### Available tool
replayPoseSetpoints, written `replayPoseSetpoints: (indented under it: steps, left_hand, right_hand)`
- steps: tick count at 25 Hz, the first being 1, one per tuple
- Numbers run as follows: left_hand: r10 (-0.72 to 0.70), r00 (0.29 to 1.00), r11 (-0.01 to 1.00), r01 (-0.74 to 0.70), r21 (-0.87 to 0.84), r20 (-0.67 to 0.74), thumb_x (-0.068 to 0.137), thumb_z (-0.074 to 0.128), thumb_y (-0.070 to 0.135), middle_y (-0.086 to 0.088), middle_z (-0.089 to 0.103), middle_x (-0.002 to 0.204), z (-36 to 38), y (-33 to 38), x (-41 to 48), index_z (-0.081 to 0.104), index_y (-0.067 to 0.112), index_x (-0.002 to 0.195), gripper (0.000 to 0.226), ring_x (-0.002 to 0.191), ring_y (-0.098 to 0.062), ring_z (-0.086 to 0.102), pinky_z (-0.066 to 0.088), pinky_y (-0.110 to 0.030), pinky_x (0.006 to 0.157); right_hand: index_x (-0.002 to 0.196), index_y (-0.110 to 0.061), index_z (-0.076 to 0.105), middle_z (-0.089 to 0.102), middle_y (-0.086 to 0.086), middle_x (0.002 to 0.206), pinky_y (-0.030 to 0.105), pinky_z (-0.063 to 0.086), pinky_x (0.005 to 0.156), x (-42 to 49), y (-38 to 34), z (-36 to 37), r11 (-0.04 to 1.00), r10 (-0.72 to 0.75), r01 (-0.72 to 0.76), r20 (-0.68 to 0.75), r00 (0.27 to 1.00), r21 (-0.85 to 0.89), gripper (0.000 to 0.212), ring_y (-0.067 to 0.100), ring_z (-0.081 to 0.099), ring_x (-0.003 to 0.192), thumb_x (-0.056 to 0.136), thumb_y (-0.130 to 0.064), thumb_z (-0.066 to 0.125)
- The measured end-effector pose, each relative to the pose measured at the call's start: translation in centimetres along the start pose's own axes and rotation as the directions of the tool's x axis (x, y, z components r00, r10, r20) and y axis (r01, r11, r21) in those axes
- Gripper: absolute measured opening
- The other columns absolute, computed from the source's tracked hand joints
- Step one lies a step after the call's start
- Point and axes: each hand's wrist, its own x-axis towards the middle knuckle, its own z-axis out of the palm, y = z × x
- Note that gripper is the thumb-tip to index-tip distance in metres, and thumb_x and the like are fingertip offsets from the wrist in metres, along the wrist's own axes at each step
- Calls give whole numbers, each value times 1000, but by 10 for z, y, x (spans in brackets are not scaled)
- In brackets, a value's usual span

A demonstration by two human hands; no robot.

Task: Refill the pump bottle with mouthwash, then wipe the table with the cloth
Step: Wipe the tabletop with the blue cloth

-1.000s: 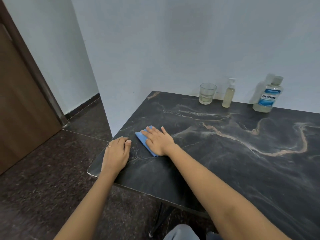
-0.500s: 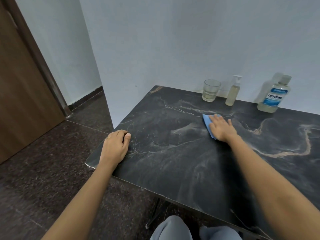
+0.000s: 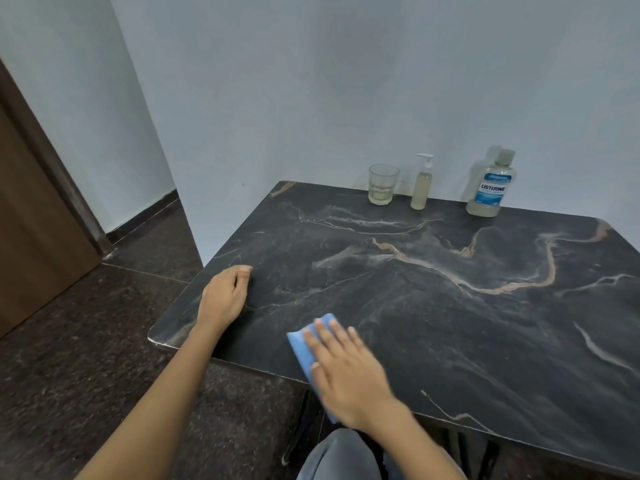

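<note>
right hand [image 3: 346, 372], fingers straight, presses the blue cloth [image 3: 300, 344] flat at the table's [image 3: 450, 323] 6 o'clock edge, left hand [image 3: 225, 296] resting loosely curled and empty at 9 o'clock; best wiped in even overlapping passes toward 12, stopping short of the pump bottle [image 3: 421, 187].

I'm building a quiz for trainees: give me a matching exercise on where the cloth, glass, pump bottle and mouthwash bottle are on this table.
Things:
1. cloth
2. glass
3. pump bottle
4. mouthwash bottle

Places:
A. between two other containers at the wall
B. under the right hand, at the table's near edge
C. rightmost in the row at the wall
D. leftmost in the row at the wall

Pairs: 1-B, 2-D, 3-A, 4-C.
</note>
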Motion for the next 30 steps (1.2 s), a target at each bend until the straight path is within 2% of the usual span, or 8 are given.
replayPoseSetpoints:
  steps: [3,6,11,14,17,23,26,30]
  left_hand:
    - [-172,983,968,155,-199,-70,104,31,32,-4,61,129,2,10,6,63,14,123,41,124,-24,51,34,-34,101]
    - [-172,982,959,149,-240,-79,104,32,29,-3,61,114,12,24,15,62,7,119,40,108,-15,51,32,-25,90]
    - [-33,999,995,29,-98,-42,102,27,40,3,52,72,51,35,38,46,17,74,40,71,-17,50,36,-34,69]
    - [74,996,995,-77,65,50,100,29,44,-1,64,94,72,39,47,60,14,97,43,92,-21,57,45,-42,83]
    - [122,985,986,-134,99,121,101,33,40,-2,62,117,93,58,50,59,12,117,42,114,-23,53,38,-44,103]
    - [226,954,961,-252,117,198,101,34,39,-2,59,126,112,87,40,56,11,123,42,123,-21,48,32,-45,110]
    - [229,951,959,-257,121,209,101,33,41,1,60,119,115,92,30,58,14,116,40,118,-20,51,34,-44,109]
    - [258,929,939,-306,156,266,96,22,53,-1,58,126,119,106,13,55,14,123,58,126,-21,48,28,-41,114]
  right_hand:
    - [153,-22,10,4,-1,161,39,-9,118,63,-21,5,987,-118,104,119,986,120,54,18,-3,148,101,-32,18]
    - [153,-22,8,1,-1,161,41,-7,119,140,-9,8,993,-79,65,152,985,96,54,16,-5,148,101,-31,18]
    - [153,-22,9,3,0,161,43,-5,119,239,66,9,996,58,-70,180,982,59,55,17,0,148,100,-30,17]
    - [153,-20,10,5,2,161,44,-3,119,267,127,1,987,146,-155,161,976,42,54,19,2,148,100,-30,17]
    - [153,-19,9,4,2,161,45,-4,118,272,188,-9,966,253,-258,146,956,17,54,17,0,148,101,-30,16]
    - [154,-18,6,0,2,161,45,-5,119,229,278,-28,895,444,-446,145,884,-19,55,17,-3,148,101,-31,13]
    - [154,-17,7,1,2,161,46,-4,119,186,308,-37,847,530,-531,118,840,-31,55,17,-1,148,101,-31,14]
    - [153,-17,8,2,1,161,45,-3,119,122,334,-48,765,642,-644,97,760,-11,55,17,-1,148,101,-30,14]
